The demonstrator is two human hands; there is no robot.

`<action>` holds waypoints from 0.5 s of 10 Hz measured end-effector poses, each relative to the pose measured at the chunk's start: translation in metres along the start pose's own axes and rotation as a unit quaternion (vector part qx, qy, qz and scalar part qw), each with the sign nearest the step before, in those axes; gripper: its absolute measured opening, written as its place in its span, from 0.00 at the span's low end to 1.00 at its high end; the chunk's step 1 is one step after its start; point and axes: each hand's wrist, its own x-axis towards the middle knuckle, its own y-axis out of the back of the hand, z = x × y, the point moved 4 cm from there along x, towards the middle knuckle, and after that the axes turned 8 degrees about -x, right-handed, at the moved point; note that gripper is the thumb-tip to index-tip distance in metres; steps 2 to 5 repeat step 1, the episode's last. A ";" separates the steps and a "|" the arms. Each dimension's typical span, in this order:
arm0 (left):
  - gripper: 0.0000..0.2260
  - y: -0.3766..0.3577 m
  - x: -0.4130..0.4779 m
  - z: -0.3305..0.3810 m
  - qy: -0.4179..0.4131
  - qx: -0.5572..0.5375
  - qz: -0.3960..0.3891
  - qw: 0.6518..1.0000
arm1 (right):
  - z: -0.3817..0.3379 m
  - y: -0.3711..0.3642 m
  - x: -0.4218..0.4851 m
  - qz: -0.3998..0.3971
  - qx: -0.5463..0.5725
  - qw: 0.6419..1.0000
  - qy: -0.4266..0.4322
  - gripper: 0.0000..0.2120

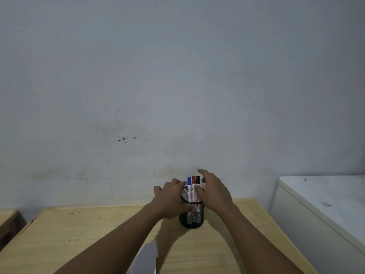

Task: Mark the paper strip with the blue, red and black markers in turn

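A black mesh pen cup (pixel 191 218) stands on the wooden table (pixel 79 234). Three markers stand upright in it: one with a blue cap (pixel 189 180), one with a red cap (pixel 193 179) and one with a black cap (pixel 198 179). My left hand (pixel 169 198) is wrapped around the cup's left side. My right hand (pixel 214 191) hovers with spread fingers at the markers, its thumb touching their white barrels. A white paper strip (pixel 145 258) lies on the table near the front edge, partly hidden under my left forearm.
A stained grey wall rises right behind the table. A white cabinet (pixel 320 204) stands to the right of the table. Part of another wooden surface (pixel 7 216) shows at the far left.
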 end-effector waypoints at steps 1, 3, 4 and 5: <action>0.40 0.012 -0.009 -0.004 0.014 0.002 0.021 1.000 | -0.004 0.008 -0.007 0.030 0.003 1.000 -0.001 0.26; 0.40 0.012 -0.009 -0.004 0.014 0.002 0.021 1.000 | -0.004 0.008 -0.007 0.030 0.003 1.000 -0.001 0.26; 0.40 0.012 -0.009 -0.004 0.014 0.002 0.021 1.000 | -0.004 0.008 -0.007 0.030 0.003 1.000 -0.001 0.26; 0.40 0.012 -0.009 -0.004 0.014 0.002 0.021 1.000 | -0.004 0.008 -0.007 0.030 0.003 1.000 -0.001 0.26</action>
